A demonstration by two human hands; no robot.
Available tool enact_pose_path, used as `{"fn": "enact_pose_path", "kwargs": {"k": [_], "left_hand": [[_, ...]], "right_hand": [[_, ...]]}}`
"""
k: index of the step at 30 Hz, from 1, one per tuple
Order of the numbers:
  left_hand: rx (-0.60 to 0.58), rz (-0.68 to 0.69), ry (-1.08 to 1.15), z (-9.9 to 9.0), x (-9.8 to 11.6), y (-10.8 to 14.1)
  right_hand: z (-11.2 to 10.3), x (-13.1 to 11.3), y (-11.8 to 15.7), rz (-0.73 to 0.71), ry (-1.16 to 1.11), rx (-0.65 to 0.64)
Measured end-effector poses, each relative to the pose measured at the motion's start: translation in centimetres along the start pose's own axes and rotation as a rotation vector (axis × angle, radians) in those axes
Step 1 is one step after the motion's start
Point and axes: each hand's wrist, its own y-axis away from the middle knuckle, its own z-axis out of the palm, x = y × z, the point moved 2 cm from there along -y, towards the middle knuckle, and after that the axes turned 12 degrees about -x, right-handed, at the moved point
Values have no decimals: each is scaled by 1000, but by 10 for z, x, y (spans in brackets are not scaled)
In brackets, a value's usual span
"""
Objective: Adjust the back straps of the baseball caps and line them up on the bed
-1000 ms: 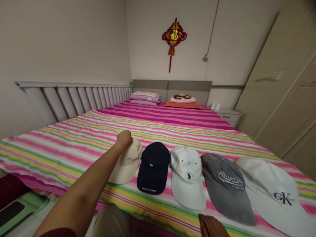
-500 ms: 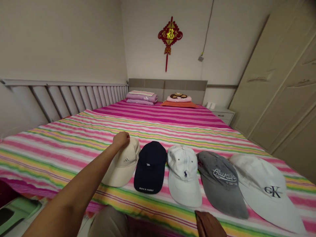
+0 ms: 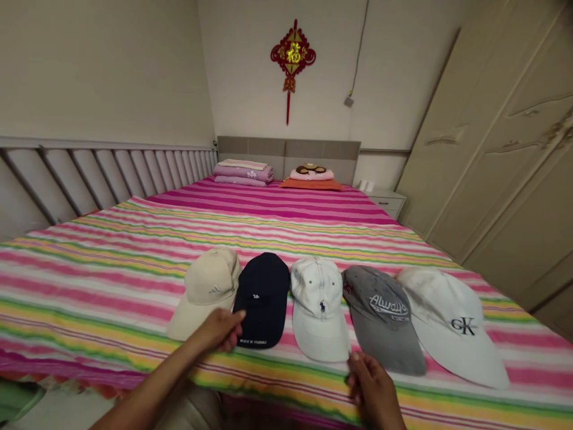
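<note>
A row of caps lies on the striped bed cover. My left hand [image 3: 222, 329] is over the left edge of the navy cap's [image 3: 264, 298] brim, its thumb and fingers drawn together with nothing visible between them. To its left sits the beige cap [image 3: 212, 278]. My right hand [image 3: 371, 379] has its fingers curled in a pinch at the right front corner of the brim of the white cap [image 3: 320, 325] with a small navy rider emblem. Right of that are the grey "Always" cap [image 3: 387, 334] and the white "CK" cap [image 3: 465, 352].
The bed [image 3: 134, 233] stretches back to a grey headboard [image 3: 322, 155] with folded purple bedding [image 3: 244, 173] and an orange pillow [image 3: 308, 184]. A railing [image 3: 134, 170] runs along the left, a wardrobe [image 3: 483, 179] along the right. A nightstand [image 3: 387, 200] stands far right.
My left hand has left the top of the beige cap and come down right to the navy brim. My right hand has risen to the white brim's corner. The view has shifted slightly right.
</note>
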Motion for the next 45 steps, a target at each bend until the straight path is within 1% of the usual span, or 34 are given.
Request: {"fn": "enact_pose_path", "kwargs": {"k": [1, 2, 3, 4, 5, 8, 9, 11, 14, 15, 17, 27, 35, 39, 42, 45], "left_hand": [[-226, -90, 215, 19, -11, 7], [-369, -164, 384, 35, -20, 14], [-397, -169, 517, 46, -27, 19], [-400, -187, 676, 53, -33, 23], [-373, -201, 828, 58, -36, 26], [-243, -256, 1246, 63, -35, 26], [-191, -264, 1337, 64, -33, 24], [-66, -261, 1435, 66, -27, 18], [97, -224, 1483, 71, -21, 11], [128, -214, 1490, 72, -19, 9], [153, -194, 1499, 74, -17, 7], [98, -80, 1503, 73, -14, 10], [48, -7, 1462, 79, -21, 7], [39, 14, 1451, 79, -19, 8], [39, -8, 1418, 78, -16, 11], [11, -97, 1284, 74, -20, 17]], "right_hand": [[2, -2, -1, 50, -87, -30], [3, -4, -1, 82, -150, -60], [5, -6, -2, 101, -197, -90], [6, -8, -2, 116, -244, -116], [7, -10, -3, 135, -297, -141], [10, -13, -7, 211, -452, -188], [11, -13, -8, 228, -484, -197], [13, -13, -11, 235, -513, -221], [15, -12, -13, 213, -540, -240], [16, -12, -14, 200, -549, -237], [16, -11, -14, 169, -561, -223], [17, -4, -6, 81, -570, -185], [19, -1, -2, 86, -608, -159], [18, -3, 0, 105, -581, -147], [17, -1, -2, 107, -508, -163], [14, 2, -3, 109, -403, -174]]}}
